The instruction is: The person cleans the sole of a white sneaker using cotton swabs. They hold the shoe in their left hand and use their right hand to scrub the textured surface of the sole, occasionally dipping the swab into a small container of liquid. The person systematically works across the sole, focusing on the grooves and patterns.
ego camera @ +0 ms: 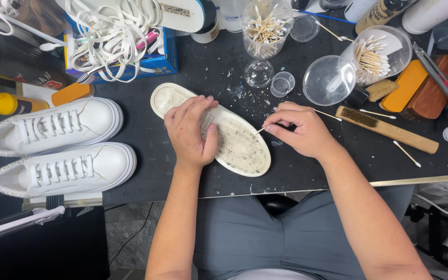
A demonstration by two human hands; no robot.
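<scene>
A cream shoe insole [242,148] lies flat on the black work mat [146,135], its surface speckled with grime. My left hand [190,129] presses down on the insole's middle, fingers spread over it. My right hand [299,127] pinches a thin cotton swab stick [261,130], whose tip touches the insole's right part.
Two white sneakers [53,145] sit at the left. A blue box with white laces [117,44] stands behind them. Cups of cotton swabs [265,28], small clear lids [329,80], a wooden brush [387,129], loose swabs and bottles crowd the back and right. The table edge runs just before my lap.
</scene>
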